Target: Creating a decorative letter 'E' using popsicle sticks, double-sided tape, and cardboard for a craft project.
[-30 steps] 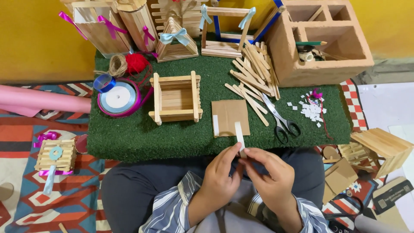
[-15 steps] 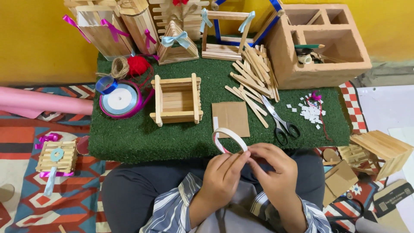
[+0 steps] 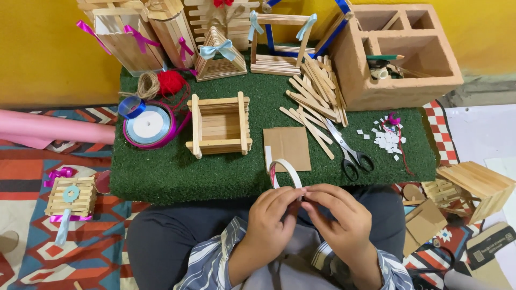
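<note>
Fingertips of both hands meet over the person's lap, just off the near edge of the green artificial-grass mat (image 3: 161, 177): the left hand (image 3: 271, 212) and the right hand (image 3: 338, 220) are each pinched shut on the small white roll of tape (image 3: 285, 173), which stands upright between them, its upper arc rising over the mat's near edge. Whether a strip is already peeled loose I cannot tell; the fingers hide the lower part of the roll. Just beyond it, near the middle of the near edge, lies a square piece of brown cardboard (image 3: 288, 147) with a white strip along its left side. Further in sits a square open box of stacked wooden craft sticks (image 3: 219, 125), which looks built up but has no ribbon, unlike the decorated stick models along the far edge. Loose wooden craft sticks (image 3: 314, 96) and black-handled scissors (image 3: 349, 153) lie toward the right side, so more building seems left
</note>
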